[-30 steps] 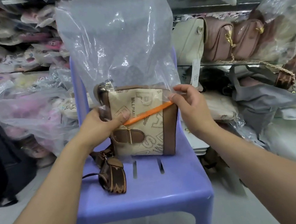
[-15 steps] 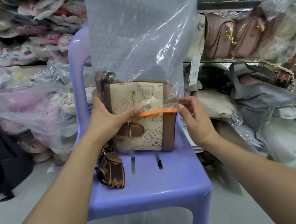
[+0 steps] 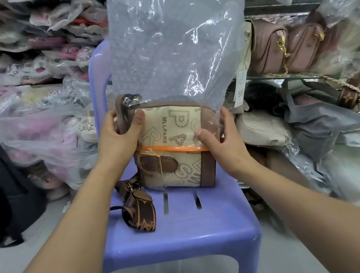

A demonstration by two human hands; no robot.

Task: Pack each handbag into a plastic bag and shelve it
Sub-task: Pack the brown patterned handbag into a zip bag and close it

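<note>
Both hands have left the orange band, and it now lies level across the front where a second ago it slanted. My left grip is clamped on the upper left corner of the handbag, thumb on the front face and fingers wrapped round the side. My right grip is clamped on the right edge through the film, thumb pressing the front.

The handbag stands upright at the far middle of the purple plastic chair. The clear plastic bag is pulled mouth-down over its top half, so the band sits just above the brown buckle tab. The lower half is not yet covered, and the patterned strap trails out onto the seat at near left.

I judge the handbag light and fairly stiff, since it holds its box shape. The film looks thin, slippery and easy to snag on the gold hardware. I would hold the handbag by its firm side panels and draw the plastic down by the banded mouth, not by the loose billowing top. The strap needs folding in before the mouth closes.

Pink handbags wait on the shelf at far right.
</note>
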